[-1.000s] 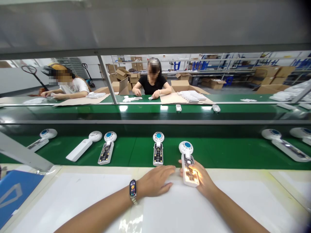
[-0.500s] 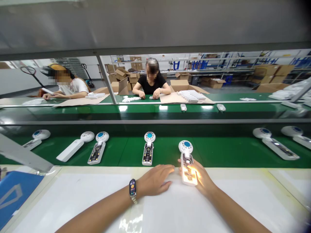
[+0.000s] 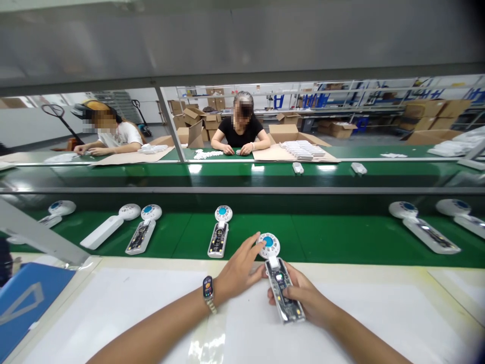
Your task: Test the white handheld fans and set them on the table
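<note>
The right hand (image 3: 308,301) grips the device (image 3: 291,311) — board uncovered, one light aglow; the left hand (image 3: 235,270), fingers loosely spread, reaches its eleven-o'clock round head (image 3: 270,242).

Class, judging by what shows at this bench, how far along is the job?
Looks done: the device has its round head attached. In hand: the right hand grips the device while the left hand is at the head. Apparently left: a cover, since the board lies exposed; another device on the belt looks equally open.
</note>
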Demonstrator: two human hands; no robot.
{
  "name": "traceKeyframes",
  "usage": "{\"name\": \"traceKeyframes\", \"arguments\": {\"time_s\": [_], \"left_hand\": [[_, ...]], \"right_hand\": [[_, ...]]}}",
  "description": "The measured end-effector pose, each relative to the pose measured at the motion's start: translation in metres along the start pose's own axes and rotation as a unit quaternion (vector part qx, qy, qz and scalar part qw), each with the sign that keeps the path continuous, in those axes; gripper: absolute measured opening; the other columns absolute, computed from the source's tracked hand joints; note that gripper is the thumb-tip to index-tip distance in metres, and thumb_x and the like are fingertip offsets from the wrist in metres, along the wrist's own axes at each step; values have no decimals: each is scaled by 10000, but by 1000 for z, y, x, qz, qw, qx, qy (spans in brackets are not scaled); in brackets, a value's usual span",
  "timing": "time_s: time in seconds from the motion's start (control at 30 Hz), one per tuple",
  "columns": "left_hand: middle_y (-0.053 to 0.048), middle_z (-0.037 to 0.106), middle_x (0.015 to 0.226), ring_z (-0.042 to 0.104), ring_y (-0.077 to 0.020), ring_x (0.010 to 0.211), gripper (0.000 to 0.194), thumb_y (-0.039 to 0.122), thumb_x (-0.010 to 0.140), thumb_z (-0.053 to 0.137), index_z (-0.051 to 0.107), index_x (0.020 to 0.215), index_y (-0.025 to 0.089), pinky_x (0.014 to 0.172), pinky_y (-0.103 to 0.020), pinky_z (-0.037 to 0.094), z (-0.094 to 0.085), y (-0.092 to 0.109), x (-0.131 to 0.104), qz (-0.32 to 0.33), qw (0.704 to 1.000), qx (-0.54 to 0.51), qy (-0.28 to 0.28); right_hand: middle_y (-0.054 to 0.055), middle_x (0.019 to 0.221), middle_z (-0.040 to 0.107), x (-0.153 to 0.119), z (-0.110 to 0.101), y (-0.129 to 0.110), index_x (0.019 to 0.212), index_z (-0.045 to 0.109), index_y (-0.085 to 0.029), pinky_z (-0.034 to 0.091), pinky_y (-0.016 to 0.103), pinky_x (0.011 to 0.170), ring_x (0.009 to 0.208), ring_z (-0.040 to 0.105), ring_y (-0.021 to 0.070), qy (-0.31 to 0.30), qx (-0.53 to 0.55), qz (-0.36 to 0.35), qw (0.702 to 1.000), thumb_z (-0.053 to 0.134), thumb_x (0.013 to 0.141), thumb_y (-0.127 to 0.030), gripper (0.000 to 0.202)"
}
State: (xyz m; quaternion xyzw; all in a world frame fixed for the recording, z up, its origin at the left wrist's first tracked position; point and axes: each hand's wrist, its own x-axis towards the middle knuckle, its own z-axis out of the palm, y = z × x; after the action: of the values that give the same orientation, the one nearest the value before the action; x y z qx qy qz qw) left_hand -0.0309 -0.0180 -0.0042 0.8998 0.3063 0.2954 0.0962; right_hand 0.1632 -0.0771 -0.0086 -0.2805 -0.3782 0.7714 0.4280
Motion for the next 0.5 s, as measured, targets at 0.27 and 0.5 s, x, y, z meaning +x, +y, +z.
{"name": "traceKeyframes", "arguments": {"time_s": [0.27,0.5], "left_hand": [[-147,191,1485,239,-269,1353,622,217,851,470,191,1406,199,1068,-439,334,-3,-2,-2,-42,996,-36,-64],[-140,155,1494,227,-266,1358,627,233,858,452,166,1415,204,1073,-428,325,-2,-2,-2,-58,994,-45,-85]], "right_hand": [[69,942,629,0,0,2,1119,510,-200,490,293,662,744,630,179,-56,-7,24,998,737,649,-300,532],[53,831,647,1,-6,7,1130,476,-209,486,324,683,784,635,206,-60,-7,25,998,736,664,-296,541]]}}
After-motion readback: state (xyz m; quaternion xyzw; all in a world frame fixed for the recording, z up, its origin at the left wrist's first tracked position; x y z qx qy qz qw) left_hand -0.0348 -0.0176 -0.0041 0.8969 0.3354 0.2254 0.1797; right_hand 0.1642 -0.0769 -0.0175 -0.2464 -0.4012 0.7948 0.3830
